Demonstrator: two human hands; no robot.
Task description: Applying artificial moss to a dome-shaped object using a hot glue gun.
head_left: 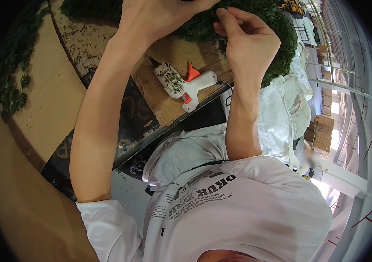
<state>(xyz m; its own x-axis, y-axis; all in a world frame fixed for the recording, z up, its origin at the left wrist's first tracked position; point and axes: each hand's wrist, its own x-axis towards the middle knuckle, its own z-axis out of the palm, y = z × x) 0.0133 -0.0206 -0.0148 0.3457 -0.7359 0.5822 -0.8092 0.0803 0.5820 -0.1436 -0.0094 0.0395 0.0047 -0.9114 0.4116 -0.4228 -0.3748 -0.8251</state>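
Both of my hands are up at the rounded mound of dark green moss [277,39] at the far edge of the desk [168,100]. My right hand [247,39] is curled, thumb and fingertips pinching a tuft of it. My left hand [160,15] lies on top; I cannot tell its grip. I judge the moss light, soft and crumbly, best taken in small pinches. Below lies a white glue gun with an orange trigger [186,85], flecked green. Stacked brown cartons [323,133] sit far right.
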